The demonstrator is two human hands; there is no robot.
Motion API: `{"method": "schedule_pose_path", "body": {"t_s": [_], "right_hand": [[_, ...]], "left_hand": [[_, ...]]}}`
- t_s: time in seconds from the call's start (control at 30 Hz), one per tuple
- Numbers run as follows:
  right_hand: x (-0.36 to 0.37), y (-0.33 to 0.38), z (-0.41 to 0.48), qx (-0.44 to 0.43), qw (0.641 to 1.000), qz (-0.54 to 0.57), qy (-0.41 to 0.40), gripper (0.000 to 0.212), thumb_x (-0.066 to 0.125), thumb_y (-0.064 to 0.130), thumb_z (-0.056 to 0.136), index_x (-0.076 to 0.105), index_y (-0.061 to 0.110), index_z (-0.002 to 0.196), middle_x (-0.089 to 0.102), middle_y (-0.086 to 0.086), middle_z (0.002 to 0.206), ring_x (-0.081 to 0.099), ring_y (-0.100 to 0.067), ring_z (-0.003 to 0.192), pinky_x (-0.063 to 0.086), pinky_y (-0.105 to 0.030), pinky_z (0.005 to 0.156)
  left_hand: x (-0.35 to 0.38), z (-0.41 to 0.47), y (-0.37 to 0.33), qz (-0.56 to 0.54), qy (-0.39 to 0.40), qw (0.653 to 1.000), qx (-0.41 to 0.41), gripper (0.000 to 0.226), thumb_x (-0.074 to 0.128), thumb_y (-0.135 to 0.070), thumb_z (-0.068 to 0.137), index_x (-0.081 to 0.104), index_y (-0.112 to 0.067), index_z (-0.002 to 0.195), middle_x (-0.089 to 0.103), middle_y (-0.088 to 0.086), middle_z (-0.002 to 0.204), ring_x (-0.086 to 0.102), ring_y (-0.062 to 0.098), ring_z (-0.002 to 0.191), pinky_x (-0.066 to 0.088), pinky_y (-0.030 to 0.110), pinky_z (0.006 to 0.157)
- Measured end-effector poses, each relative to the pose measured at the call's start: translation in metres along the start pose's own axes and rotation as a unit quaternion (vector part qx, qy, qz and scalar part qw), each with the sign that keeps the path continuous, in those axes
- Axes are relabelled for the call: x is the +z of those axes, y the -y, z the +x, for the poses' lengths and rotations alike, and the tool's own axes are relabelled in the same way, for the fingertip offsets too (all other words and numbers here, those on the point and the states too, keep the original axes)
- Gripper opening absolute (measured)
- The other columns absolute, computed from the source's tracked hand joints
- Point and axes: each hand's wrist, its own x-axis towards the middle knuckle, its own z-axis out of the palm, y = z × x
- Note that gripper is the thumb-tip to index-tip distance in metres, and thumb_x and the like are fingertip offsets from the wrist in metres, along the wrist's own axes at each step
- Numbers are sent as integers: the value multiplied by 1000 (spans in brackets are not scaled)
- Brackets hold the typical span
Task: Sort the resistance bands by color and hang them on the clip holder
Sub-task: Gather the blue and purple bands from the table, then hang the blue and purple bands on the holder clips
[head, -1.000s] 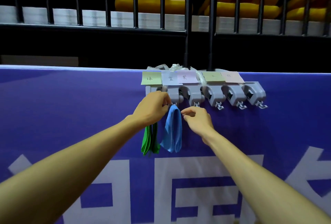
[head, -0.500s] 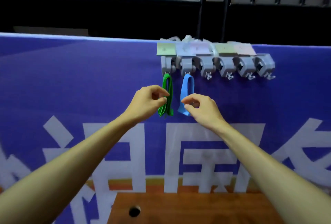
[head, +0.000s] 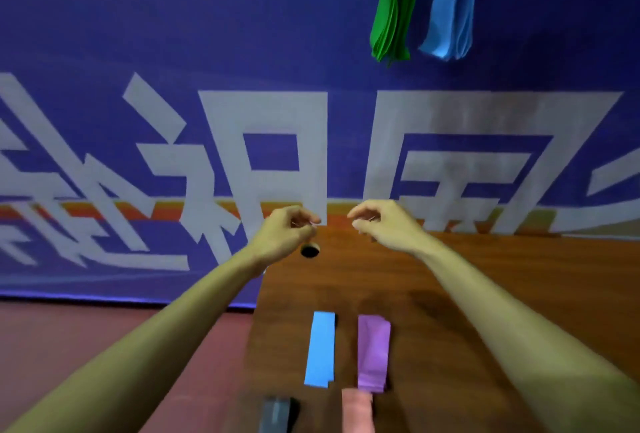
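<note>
Over the far half of the brown wooden table (head: 485, 294), near its round dark hole (head: 309, 250): left hand (head: 287, 228) and right hand (head: 384, 221), both down from clip height, half a second ago busy beside the two hung bands. Both empty now, fingers loosely curled, thumbs close to fingertips, nothing pinched. Head tilted down as well; grey clip holder gone past the top edge, only the lower ends of the hung bands left in sight. Reads as blue hang finished and let go; next pick probably from the table. High at upper right, against the purple printed banner (head: 207, 34): green flat loop band (head: 393, 17), bunched in folds, hanging straight; just beside it to the right, light-blue flat loop band (head: 450, 13), likewise folded and limp, apart from the green. Flat on the table toward the bottom edge, lengthwise and side by side: second light-blue band strip (head: 320, 349), smooth; purple band strip (head: 373, 353) just right of it, slightly creased; nearer still, cut by the frame, dark grey band (head: 277, 413) and pink band (head: 358, 412). Two colours started; at least four bands waiting, one blue among them still owed to the blue clip.
</note>
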Motion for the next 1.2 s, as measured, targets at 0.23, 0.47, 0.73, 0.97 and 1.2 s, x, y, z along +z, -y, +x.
{"method": "schedule_pose_path", "body": {"t_s": [0.23,0.47,0.73,0.97,1.2], "right_hand": [[76,-60,-22,131,989,59,43,15,60,8,91,68,15,101,66,0,83,62,-10,75,50,-21,60],[129,-110,-30,245,960,124,59,19,54,4,91,65,10,105,63,-2,78,62,-16,72,49,-22,58],[188,-143,-27,318,928,164,103,35,53,5,94,54,10,128,60,-8,124,63,-17,75,51,-24,62],[213,-157,-22,341,919,169,100,55,53,6,95,36,16,146,46,-6,145,67,-24,94,56,-30,71],[223,-158,-22,346,911,212,76,51,55,6,93,43,15,141,49,-2,141,65,-16,80,53,-25,65]], "left_hand": [[34,-14,86,-8,81,992,-101,10,57,-13,93,64,-14,100,68,9,96,63,10,77,50,18,69],[66,-9,149,-6,139,976,-168,12,53,-13,94,65,-15,93,69,12,101,61,13,82,49,27,76],[107,4,205,-2,177,962,-209,32,40,5,83,58,-13,63,66,8,68,61,17,63,52,37,66],[138,24,233,23,156,960,-231,16,48,-7,79,57,-14,68,60,15,84,59,33,80,49,37,57],[152,24,240,3,162,950,-265,13,50,-2,85,55,-7,74,54,17,82,53,25,66,45,32,54]]}}
